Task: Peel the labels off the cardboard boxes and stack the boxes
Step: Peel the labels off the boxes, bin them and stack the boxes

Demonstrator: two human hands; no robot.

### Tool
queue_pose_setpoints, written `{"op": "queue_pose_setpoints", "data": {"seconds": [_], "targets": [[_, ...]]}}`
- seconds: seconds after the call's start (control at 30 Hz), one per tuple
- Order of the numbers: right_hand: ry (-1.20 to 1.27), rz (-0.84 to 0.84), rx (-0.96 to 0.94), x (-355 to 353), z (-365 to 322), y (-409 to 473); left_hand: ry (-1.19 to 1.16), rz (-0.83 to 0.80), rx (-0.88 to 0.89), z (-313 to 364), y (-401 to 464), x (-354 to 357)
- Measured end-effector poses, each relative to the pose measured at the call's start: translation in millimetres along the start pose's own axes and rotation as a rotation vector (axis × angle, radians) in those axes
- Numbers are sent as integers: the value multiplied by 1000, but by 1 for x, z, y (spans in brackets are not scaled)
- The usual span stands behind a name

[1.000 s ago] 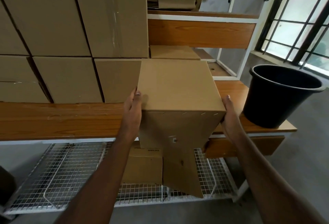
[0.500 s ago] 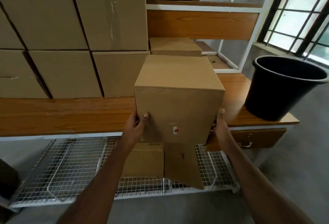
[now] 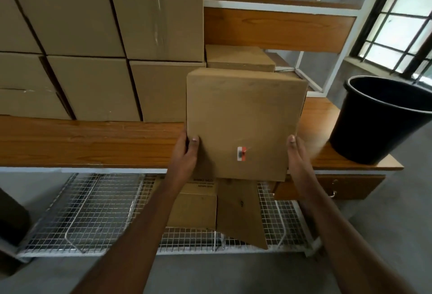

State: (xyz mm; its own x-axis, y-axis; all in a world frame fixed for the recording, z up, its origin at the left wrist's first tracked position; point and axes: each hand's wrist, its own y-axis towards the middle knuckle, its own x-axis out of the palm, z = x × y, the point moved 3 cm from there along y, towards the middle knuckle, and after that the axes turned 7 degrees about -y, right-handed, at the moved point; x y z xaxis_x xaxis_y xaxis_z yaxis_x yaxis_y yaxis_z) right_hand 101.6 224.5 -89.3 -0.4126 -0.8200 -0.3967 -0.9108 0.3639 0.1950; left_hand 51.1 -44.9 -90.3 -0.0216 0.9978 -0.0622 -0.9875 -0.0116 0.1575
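Wooden tabletop (image 3: 93, 144) sitting behind box (image 3: 245, 120). Left hand (image 3: 184, 155) and right hand (image 3: 298, 155) squeezing box sides. Loose flap (image 3: 240, 214) hanging; box might slip.

Both hands (image 3: 184, 153) grip labelled box (image 3: 245, 118) over shelf (image 3: 93, 141).

Both arms reach forward, left hand (image 3: 184, 153) and right hand (image 3: 297, 153) clamping inward (thumbs forward).
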Motion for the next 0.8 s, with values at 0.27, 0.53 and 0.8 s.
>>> {"op": "queue_pose_setpoints", "data": {"seconds": [0.27,0.53,0.8], "targets": [[-93,58,-110,-20,-58,27,-38,103,0,79,14,3],[-168,-54,-48,-13,-71,44,250,123,-11,90,34,-4],[-733,251,-190,-15,-93,46,496,86,79,90,40,1]]}}
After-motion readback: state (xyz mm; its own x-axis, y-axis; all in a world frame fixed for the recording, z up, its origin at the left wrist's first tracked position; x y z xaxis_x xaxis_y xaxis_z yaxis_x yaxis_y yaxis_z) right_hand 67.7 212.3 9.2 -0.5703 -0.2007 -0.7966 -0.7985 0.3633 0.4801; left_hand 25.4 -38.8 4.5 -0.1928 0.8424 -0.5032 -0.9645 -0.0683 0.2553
